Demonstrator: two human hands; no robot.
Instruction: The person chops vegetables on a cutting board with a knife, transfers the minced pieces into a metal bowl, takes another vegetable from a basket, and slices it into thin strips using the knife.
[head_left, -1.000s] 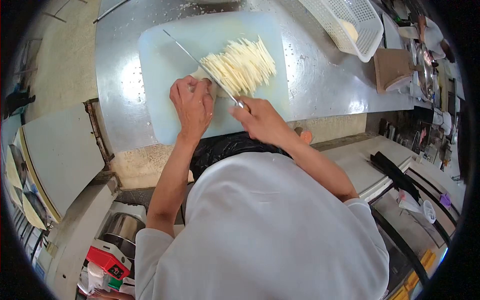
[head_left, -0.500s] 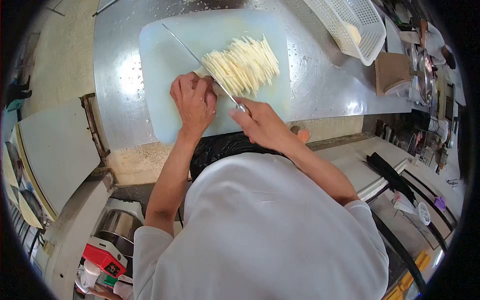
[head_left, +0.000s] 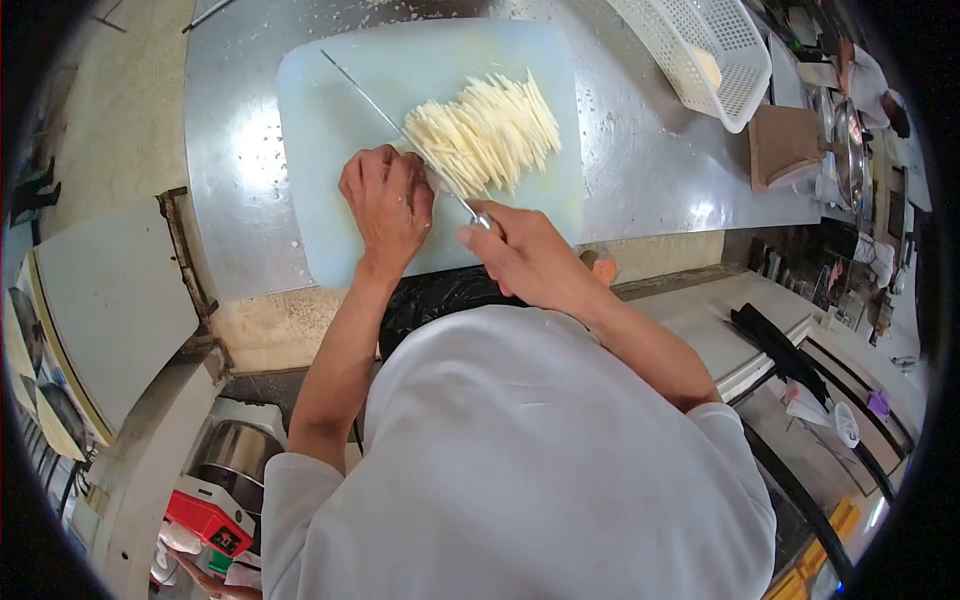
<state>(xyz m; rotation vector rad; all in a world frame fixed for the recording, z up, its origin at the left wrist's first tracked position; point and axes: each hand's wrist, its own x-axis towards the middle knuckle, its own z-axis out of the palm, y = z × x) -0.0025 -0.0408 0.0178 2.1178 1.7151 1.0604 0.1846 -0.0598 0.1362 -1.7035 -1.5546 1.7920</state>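
On a pale cutting board (head_left: 335, 110) lies a heap of pale yellow potato strips (head_left: 485, 135). My right hand (head_left: 530, 255) is closed round the handle of a long knife (head_left: 372, 103), whose blade slants to the upper left along the left edge of the heap. Beside the blade, my left hand (head_left: 388, 205) rests on the board with its fingers curled over a piece of potato. That piece is almost wholly hidden by the fingers and the blade.
The board lies on a steel table (head_left: 235, 150) dotted with pale scraps. A white perforated basket (head_left: 735, 60) with a pale piece in it stands at the upper right, near a brown block (head_left: 785, 147). Another person's arm (head_left: 200, 575) shows at the lower left, by a red machine (head_left: 205, 515).
The knife and my right hand have shifted slightly, and the blade now hides more of the piece by my left fingertips. My left hand stays in nearly the same place.
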